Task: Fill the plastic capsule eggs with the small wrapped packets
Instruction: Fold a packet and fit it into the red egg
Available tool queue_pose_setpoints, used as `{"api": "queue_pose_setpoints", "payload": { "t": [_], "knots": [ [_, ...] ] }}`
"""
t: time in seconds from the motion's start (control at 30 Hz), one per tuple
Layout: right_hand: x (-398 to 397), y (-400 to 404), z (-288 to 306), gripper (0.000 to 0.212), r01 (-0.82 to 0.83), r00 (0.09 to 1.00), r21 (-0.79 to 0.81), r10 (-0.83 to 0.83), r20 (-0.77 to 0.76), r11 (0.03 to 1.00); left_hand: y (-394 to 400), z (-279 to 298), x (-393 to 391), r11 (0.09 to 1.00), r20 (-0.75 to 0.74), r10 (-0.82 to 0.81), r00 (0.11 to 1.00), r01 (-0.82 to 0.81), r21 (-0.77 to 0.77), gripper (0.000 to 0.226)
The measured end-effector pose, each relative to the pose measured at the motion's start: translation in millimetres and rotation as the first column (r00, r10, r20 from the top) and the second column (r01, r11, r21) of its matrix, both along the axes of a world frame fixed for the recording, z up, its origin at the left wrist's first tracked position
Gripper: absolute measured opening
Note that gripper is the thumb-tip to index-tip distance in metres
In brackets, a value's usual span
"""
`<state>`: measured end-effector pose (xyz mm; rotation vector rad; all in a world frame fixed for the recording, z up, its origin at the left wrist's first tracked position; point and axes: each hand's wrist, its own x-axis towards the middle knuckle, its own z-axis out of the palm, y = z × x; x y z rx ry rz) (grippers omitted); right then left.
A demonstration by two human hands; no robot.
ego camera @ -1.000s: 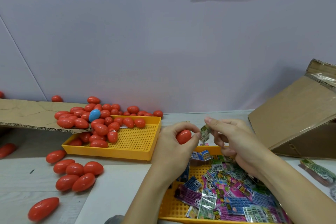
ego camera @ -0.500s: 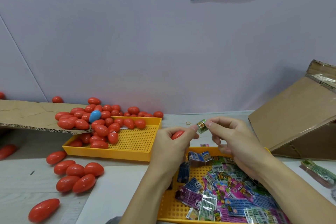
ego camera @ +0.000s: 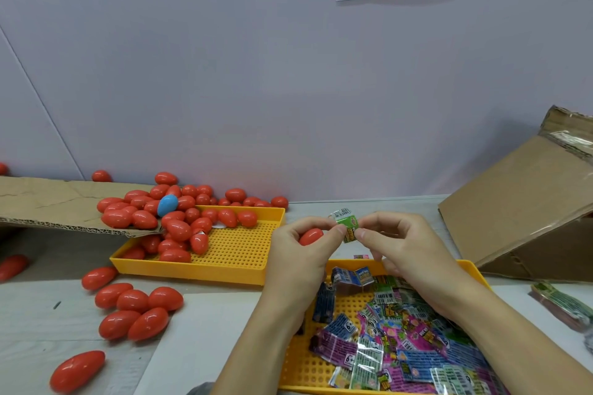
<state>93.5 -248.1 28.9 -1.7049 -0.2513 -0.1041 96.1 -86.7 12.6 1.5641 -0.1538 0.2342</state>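
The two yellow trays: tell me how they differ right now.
The far yellow tray holds red capsule eggs piled at its left end under a cardboard flap, with one blue egg on top; much of its floor is bare. The near yellow tray holds flat printed packets and lies partly under both forearms. Both are yellow with perforated floors.

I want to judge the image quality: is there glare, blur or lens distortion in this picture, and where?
Head view: wide-angle bending shows at the edges, where the wall seam at left leans; glare sits on the red eggs and on the foil packets in the yellow tray; the green packet pinched by the left hand and right hand is slightly soft, its print unreadable; light is even, shadows faint.
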Motion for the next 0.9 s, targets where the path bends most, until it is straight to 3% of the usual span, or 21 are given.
{"api": "queue_pose_setpoints", "payload": {
  "t": [0.17,0.27,0.33,0.53,0.9],
  "knots": [
    [3.1,-0.4,-2.6,0.010,0.087,0.996,-0.018,-0.086,0.035,0.996,-0.6,0.3,-0.3,1.000,-0.017,-0.025,1.000,0.026,0.005,0.011],
    [7.7,-2.6,-7.3,0.008,0.184,0.983,-0.024,-0.183,0.027,0.983,-1.8,1.8,0.1,0.970,-0.114,-0.126,0.986,0.098,-0.223,0.016],
    [9.6,-3.7,-9.0,0.008,0.209,0.978,-0.023,-0.209,0.024,0.978,-2.7,1.1,1.1,0.957,-0.159,-0.136,0.978,0.089,-0.275,0.011],
    [10.1,-3.3,-10.1,0.009,0.221,0.973,-0.053,-0.217,0.074,0.974,-2.8,-1.5,2.0,0.993,-0.087,-0.092,0.992,0.086,-0.076,0.011],
    [6.6,-1.5,-7.6,0.008,0.185,0.977,-0.068,-0.177,0.118,0.980,-3.8,-1.4,-2.6,0.993,-0.047,-0.119,0.992,0.120,0.015,0.023]
  ]
}}
